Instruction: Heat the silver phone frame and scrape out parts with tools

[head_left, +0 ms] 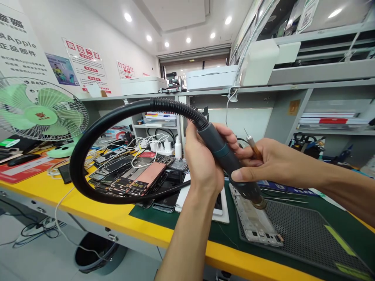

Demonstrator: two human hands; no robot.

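Note:
My left hand (202,162) grips the upper part of a black hot-air gun handle (224,154), just below where its ribbed black hose (88,134) joins. My right hand (265,162) holds the lower part of the same handle and also pinches a thin tool with a brown grip and metal tip (252,143). The gun's metal nozzle (259,203) points down onto a white phone frame (253,218), which lies on a dark perforated mat (304,234).
A pile of disassembled phones (137,177) lies on the yellow bench (96,208) inside the hose loop. A green desk fan (41,117) stands at the left. White chargers and cables (155,144) sit behind. Grey shelves (322,74) rise at the right; a bin (98,253) is under the bench.

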